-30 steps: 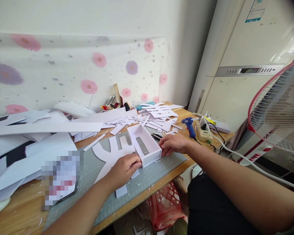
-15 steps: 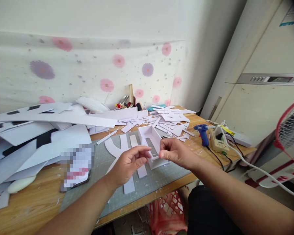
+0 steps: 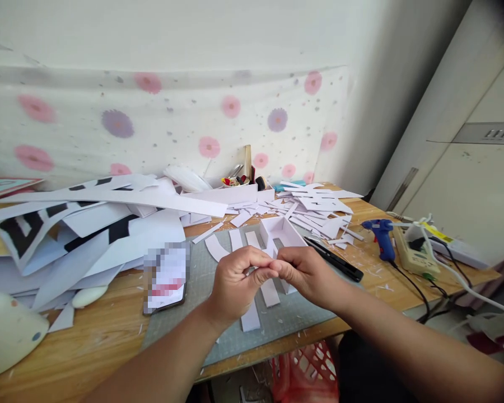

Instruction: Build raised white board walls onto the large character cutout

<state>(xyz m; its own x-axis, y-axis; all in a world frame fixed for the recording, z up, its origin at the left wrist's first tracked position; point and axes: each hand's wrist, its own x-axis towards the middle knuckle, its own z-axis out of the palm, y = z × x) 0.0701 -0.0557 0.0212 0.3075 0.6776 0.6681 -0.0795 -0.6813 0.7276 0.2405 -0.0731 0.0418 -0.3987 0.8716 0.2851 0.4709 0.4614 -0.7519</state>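
My left hand [image 3: 241, 280] and my right hand [image 3: 304, 274] meet at their fingertips above the grey cutting mat [image 3: 193, 341]. Each hand has thumb and forefinger pressed together; anything pinched between them is too small or hidden to make out. Behind and below the hands stands an open white box [image 3: 283, 226], partly covered by them. White strips [image 3: 251, 319] lie on the mat under and left of my left hand. A black cutter-like tool [image 3: 340, 263] rests right of the box.
White offcuts [image 3: 315, 207] are heaped at the back. A blue glue gun [image 3: 382, 238] and power strip [image 3: 411, 252] sit right. Large white sheets [image 3: 151, 235] and a phone [image 3: 168, 280] lie left. A red basket [image 3: 304, 375] is below the table edge.
My hands have come together, fingertips now touching. The view has turned left, so the table's things appear farther right, and the black tool beside the box is now more exposed.
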